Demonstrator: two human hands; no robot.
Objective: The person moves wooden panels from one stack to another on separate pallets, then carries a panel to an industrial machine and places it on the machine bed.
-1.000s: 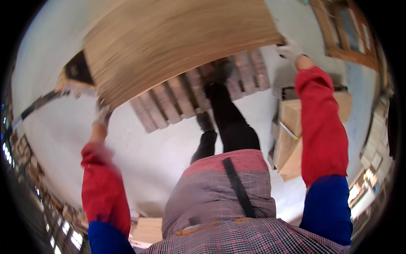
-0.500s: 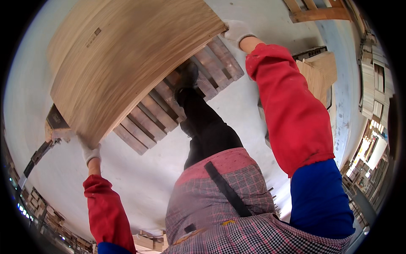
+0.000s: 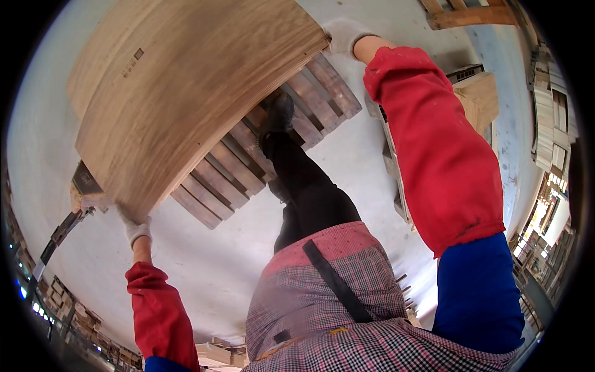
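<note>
A large, thin wooden sheet (image 3: 186, 99) is held up over a slatted wooden pallet (image 3: 273, 149) on the pale concrete floor (image 3: 204, 273). The gloved left hand (image 3: 135, 228) has its grip clenched on the sheet's near lower corner; the gloved right hand (image 3: 344, 35) grasps the far edge at the opposite corner. One dark shoe (image 3: 276, 118) stands on the pallet under the sheet. Right of the pallet sit stacked wooden boxes (image 3: 477, 99); beyond it, at the top, another wooden frame (image 3: 471, 15). Left of the pallet, a low trolley (image 3: 80, 195) peeks out below the sheet.
</note>
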